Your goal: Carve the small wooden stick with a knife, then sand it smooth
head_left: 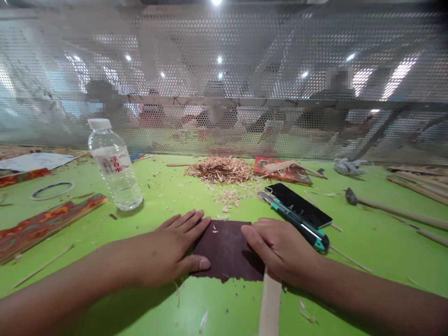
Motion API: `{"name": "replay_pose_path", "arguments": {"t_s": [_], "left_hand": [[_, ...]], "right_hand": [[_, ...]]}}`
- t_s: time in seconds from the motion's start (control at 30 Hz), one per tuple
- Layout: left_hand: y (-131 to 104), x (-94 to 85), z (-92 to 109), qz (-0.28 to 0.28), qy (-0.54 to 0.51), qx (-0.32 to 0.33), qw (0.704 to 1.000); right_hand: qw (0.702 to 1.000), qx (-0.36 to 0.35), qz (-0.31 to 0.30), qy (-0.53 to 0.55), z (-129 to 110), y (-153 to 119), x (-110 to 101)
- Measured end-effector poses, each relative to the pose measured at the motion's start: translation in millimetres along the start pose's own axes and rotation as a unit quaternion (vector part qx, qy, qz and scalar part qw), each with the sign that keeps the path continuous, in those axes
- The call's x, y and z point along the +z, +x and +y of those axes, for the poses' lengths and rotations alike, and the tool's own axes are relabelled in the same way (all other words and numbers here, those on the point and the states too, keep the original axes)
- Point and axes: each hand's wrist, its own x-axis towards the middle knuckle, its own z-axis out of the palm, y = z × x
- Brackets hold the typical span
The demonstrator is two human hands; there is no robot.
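A dark brown sheet of sandpaper [229,252] lies flat on the green table, its near edge torn and ragged. My left hand [175,247] rests on its left side, fingers stretched out and thumb on the near corner. At the right side, my right hand [283,247] is closed round a pale flat wooden strip [270,303], which sticks out below the hand toward me. The strip's far end is hidden under the fingers. Just beyond the right hand lie a teal and black utility knife [297,221] and a black phone [297,203].
A water bottle [117,172] stands at the left, near a patterned board [52,224] and a ring [52,190]. Wood shavings [222,170] are heaped at the back beside a red booklet [283,171]. A hammer [395,207] lies right. A perforated screen [224,107] closes the far side.
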Motion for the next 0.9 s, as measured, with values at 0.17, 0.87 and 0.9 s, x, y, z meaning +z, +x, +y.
{"name": "replay_pose_path", "arguments": {"t_s": [0.17, 0.87, 0.9], "left_hand": [[0.4, 1.0, -0.9, 0.012, -0.002, 0.004, 1.0], [0.5, 0.2, 0.0, -0.009, 0.004, -0.01, 1.0], [0.3, 0.4, -0.1, -0.008, 0.002, -0.01, 1.0]], "right_hand": [[1.0, -0.01, 0.017, -0.007, 0.4, 1.7, -0.6], [0.985, -0.147, -0.037, 0.081, 0.2, -1.1, -4.5], [0.985, -0.148, -0.041, 0.081, 0.6, -1.3, -4.3]]}}
